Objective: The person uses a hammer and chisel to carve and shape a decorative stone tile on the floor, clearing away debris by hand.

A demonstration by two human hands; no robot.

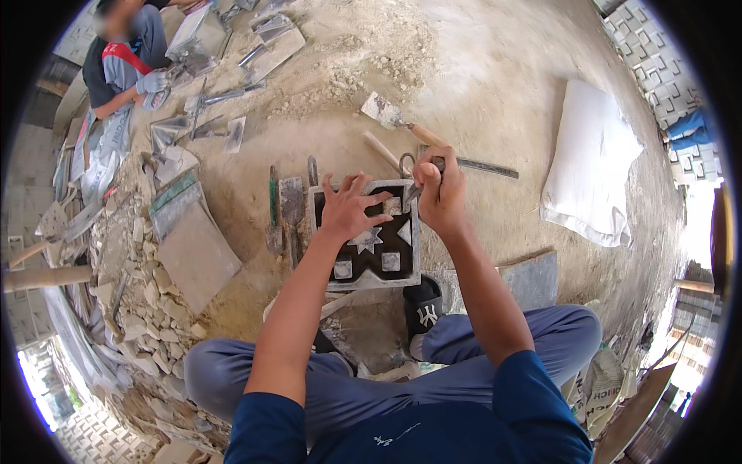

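A square, grey-rimmed mould (418, 267) lies in front of my feet, its dark inside set with a pale star (366, 240), small square blocks (391, 261) and triangles (405, 232). Over its upper left part my left hand (349, 207) is spread, fingers apart, thumb reaching toward the upper right block (393, 206). At the mould's upper right corner my right hand (441, 185) is closed around a metal tool (413, 190) with a ring-shaped part; its tip points down at that corner. The fist hides most of the tool, so its exact kind is unclear.
Beyond the mould lie a wooden-handled trowel (382, 110) and a dark flat bar (487, 168). Green-handled and flat tools (291, 203) sit at its left, near a grey board (197, 255) and rubble (147, 325). A white sack (591, 158) lies right. Another person (127, 66) sits far left.
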